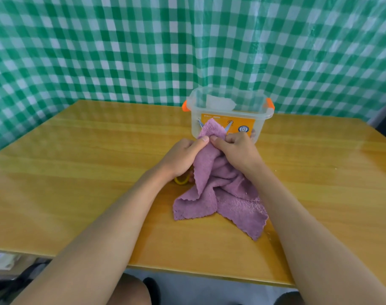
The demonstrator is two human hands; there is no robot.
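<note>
Around cloth (pixel 218 186), left hand (pixel 183 157), right hand (pixel 239 150).

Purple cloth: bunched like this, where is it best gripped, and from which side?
Pinch the purple cloth at its raised top edge, from the near side, where the left hand and right hand now hold it thumb to thumb. That edge stands clear, while the lower corners lie splayed on the table, so it would likely hang open.
</note>
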